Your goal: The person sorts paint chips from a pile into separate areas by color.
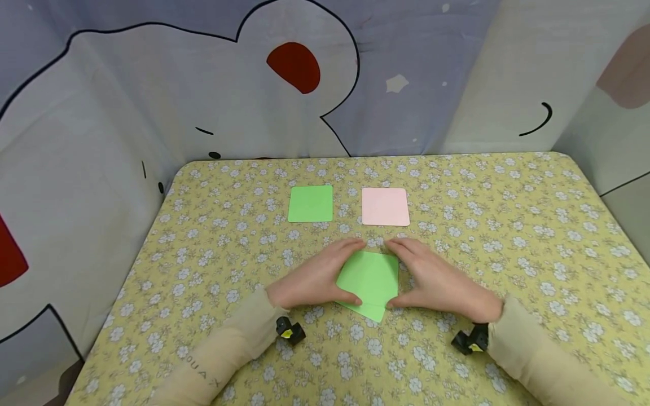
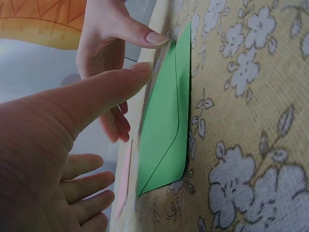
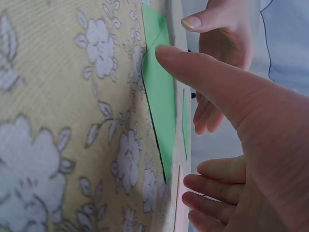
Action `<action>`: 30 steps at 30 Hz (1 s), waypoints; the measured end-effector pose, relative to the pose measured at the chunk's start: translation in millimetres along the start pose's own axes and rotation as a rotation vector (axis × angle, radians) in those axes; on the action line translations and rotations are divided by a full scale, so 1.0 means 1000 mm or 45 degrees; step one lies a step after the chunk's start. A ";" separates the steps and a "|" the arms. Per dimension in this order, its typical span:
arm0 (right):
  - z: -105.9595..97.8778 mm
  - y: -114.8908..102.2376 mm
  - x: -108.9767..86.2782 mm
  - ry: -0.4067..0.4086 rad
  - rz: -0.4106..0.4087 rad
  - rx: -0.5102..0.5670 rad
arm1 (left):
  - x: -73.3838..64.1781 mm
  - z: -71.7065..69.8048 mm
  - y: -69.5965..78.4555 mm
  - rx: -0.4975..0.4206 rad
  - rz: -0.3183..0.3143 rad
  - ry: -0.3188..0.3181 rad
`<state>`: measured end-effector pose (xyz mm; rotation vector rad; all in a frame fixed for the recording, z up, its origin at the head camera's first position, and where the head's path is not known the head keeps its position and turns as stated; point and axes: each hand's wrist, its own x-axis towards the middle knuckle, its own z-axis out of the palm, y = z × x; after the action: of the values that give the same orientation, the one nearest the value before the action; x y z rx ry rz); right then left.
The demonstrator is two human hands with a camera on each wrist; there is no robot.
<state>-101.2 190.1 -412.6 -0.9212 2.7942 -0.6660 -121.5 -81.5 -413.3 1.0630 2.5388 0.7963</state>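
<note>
Two green square cards [image 1: 368,282] overlap on the cloth, the lower one turned so its corner sticks out towards me. My left hand [image 1: 322,277] is at their left side and my right hand [image 1: 431,276] at their right, palms facing each other. Both hands have gently bent, spread fingers and pinch nothing. In the left wrist view, the left thumb [image 2: 106,92] hovers beside the green cards [image 2: 161,116]. The right thumb [image 3: 193,65] appears over the edge of the green cards [image 3: 159,92] in the right wrist view; whether it touches is unclear.
Farther back lie a single green card [image 1: 311,204] on the left and a pink card [image 1: 385,207] on the right, with a gap between them. A yellow flowered cloth [image 1: 508,248] covers the table. Behind its far edge hangs a printed curtain [image 1: 406,113].
</note>
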 end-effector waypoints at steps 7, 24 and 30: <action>0.003 0.001 0.001 -0.009 0.011 0.003 | 0.002 0.004 -0.003 0.018 -0.035 -0.025; 0.004 0.006 0.009 0.009 -0.039 0.078 | 0.016 0.001 -0.010 0.047 -0.064 -0.084; 0.004 0.005 0.010 -0.004 -0.016 0.076 | 0.020 0.000 -0.009 0.046 -0.058 -0.109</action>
<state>-111.4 186.3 -418.7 -0.9286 2.7523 -0.7448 -140.3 -72.0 -419.2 1.0238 2.5048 0.6809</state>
